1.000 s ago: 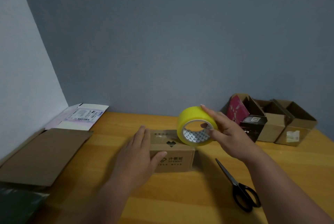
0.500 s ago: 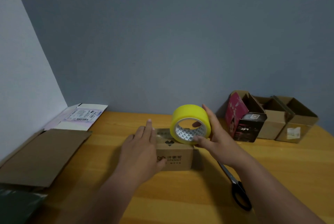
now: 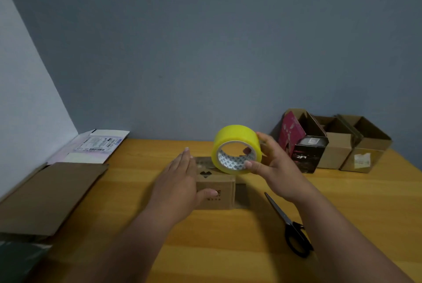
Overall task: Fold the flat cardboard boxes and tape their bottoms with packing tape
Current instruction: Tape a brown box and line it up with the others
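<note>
One small cardboard box (image 3: 215,188) at tabletop (image 3: 228,248) centre. One yellow tape roll (image 3: 236,149) on edge atop box, far-right part. Three open boxes (image 3: 331,143) in row, well right of box, by wall. Two flat cardboard sheets (image 3: 48,196) well left of box; white one (image 3: 96,145) behind brown. One pair of scissors (image 3: 290,228) near right of box. Left hand (image 3: 177,185): fingers straight, flat against box's left side, thumb on front face, released. Right hand (image 3: 271,166): grip closed on roll, thumb inside core.
</note>
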